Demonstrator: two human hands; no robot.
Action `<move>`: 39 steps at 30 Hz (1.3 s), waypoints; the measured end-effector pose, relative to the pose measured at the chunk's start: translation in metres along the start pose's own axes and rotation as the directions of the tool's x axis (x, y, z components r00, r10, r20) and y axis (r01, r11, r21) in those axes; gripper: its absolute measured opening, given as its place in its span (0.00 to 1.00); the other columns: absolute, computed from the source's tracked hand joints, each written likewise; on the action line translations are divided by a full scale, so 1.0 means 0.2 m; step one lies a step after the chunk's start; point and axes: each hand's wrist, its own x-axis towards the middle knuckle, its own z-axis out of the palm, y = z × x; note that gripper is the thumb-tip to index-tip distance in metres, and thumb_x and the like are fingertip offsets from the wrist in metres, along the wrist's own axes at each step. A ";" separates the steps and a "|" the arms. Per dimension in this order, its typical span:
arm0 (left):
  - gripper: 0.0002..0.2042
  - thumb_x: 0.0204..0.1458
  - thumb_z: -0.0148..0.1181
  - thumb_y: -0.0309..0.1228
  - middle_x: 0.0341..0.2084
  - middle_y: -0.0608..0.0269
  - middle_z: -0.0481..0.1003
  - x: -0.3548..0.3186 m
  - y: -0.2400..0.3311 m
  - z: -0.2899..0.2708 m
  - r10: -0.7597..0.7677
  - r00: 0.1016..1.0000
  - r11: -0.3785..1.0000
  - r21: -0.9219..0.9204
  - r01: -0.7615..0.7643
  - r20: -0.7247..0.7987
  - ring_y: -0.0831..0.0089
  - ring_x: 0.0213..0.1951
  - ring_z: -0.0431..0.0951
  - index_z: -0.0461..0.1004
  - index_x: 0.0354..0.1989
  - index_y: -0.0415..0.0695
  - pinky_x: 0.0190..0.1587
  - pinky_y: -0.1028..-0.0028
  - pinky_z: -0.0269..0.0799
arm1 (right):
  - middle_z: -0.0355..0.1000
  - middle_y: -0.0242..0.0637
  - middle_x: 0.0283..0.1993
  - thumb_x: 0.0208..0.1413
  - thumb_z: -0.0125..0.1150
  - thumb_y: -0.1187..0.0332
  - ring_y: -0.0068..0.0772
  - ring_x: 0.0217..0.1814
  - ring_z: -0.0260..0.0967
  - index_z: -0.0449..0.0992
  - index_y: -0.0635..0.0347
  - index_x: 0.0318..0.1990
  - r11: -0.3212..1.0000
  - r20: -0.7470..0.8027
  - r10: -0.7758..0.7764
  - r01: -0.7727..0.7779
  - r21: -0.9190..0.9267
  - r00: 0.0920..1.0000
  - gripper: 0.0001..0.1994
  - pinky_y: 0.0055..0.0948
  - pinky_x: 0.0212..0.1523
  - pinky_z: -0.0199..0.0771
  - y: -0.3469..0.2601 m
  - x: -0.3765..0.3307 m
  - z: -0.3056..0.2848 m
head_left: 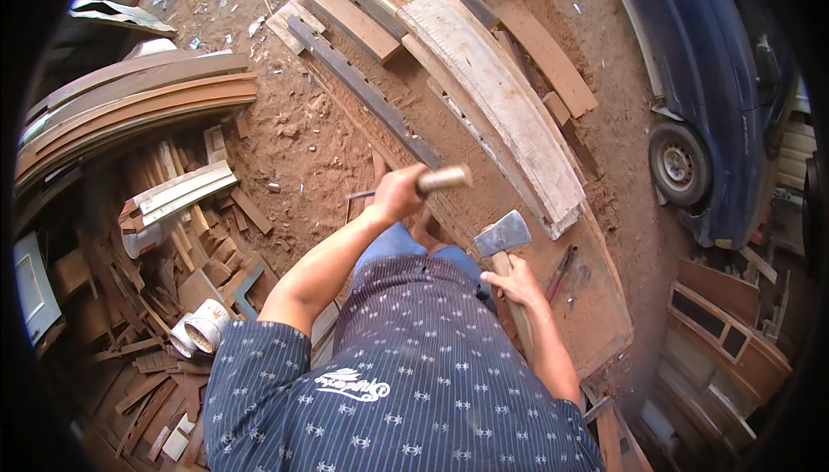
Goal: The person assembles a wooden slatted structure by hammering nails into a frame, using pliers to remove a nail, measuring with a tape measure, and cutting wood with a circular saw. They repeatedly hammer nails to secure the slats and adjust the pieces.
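Observation:
My left hand (399, 197) is closed around a chisel, its thick pale wooden handle (446, 180) pointing right and its thin dark metal shaft (361, 195) sticking out to the left. The handle end is slightly blurred. In my right hand (518, 282) is a hatchet with a grey metal head (503, 233), gripped on its wooden handle just below the head. Both tools are held in front of my body, apart from each other. Beside the right hand, a red-handled tool like pincers (561, 273) lies on a wide brown board (596, 321).
Long planks (492, 92) and a dark notched beam (363, 88) lie ahead. A timber stack (147, 105), wood offcuts (216, 247) and white buckets (207, 325) are at left. A blue vehicle (708, 83) stands at right, with wooden panels (725, 316) nearer me.

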 end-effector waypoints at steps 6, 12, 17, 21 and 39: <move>0.24 0.47 0.75 0.52 0.28 0.53 0.80 0.41 -0.47 -0.26 -0.495 0.656 0.844 -0.138 0.518 -0.569 0.55 0.32 0.82 0.77 0.36 0.43 0.40 0.59 0.77 | 0.79 0.59 0.39 0.51 0.70 0.58 0.57 0.41 0.80 0.69 0.75 0.52 0.825 -0.206 -0.555 0.502 -0.258 0.806 0.30 0.45 0.43 0.79 -0.19 0.11 0.06; 0.33 0.38 0.78 0.59 0.33 0.54 0.83 0.75 -0.75 -0.40 -0.727 0.536 0.652 -0.187 0.735 -0.428 0.60 0.38 0.83 0.79 0.36 0.38 0.44 0.61 0.76 | 0.77 0.66 0.42 0.58 0.62 0.54 0.64 0.46 0.78 0.67 0.71 0.53 0.946 0.035 -0.322 0.320 0.056 0.946 0.27 0.52 0.48 0.78 -0.81 0.43 0.34; 0.31 0.39 0.81 0.55 0.33 0.61 0.81 0.76 -0.86 -0.46 -0.755 0.648 0.644 -0.292 0.707 -0.099 0.70 0.35 0.79 0.80 0.41 0.40 0.44 0.67 0.75 | 0.78 0.60 0.45 0.61 0.61 0.55 0.56 0.47 0.79 0.67 0.71 0.55 0.806 -0.091 -0.582 0.588 0.070 0.808 0.26 0.48 0.48 0.78 -1.15 0.66 0.64; 0.27 0.43 0.78 0.55 0.25 0.68 0.76 0.72 -0.90 -0.46 -0.640 0.750 0.748 -0.359 0.558 -0.167 0.80 0.26 0.72 0.79 0.34 0.42 0.31 0.73 0.69 | 0.74 0.69 0.47 0.61 0.60 0.52 0.63 0.52 0.75 0.67 0.75 0.54 0.910 -0.119 -0.294 0.315 0.270 0.948 0.29 0.50 0.56 0.73 -1.27 0.75 0.64; 0.30 0.43 0.80 0.50 0.37 0.63 0.79 0.70 -0.96 -0.40 -0.690 0.719 0.611 -0.600 0.516 -0.084 0.72 0.39 0.76 0.76 0.46 0.39 0.47 0.70 0.72 | 0.76 0.69 0.47 0.60 0.59 0.53 0.66 0.52 0.76 0.68 0.75 0.55 0.995 -0.181 -0.057 0.071 0.070 0.982 0.29 0.54 0.53 0.76 -1.42 0.70 0.64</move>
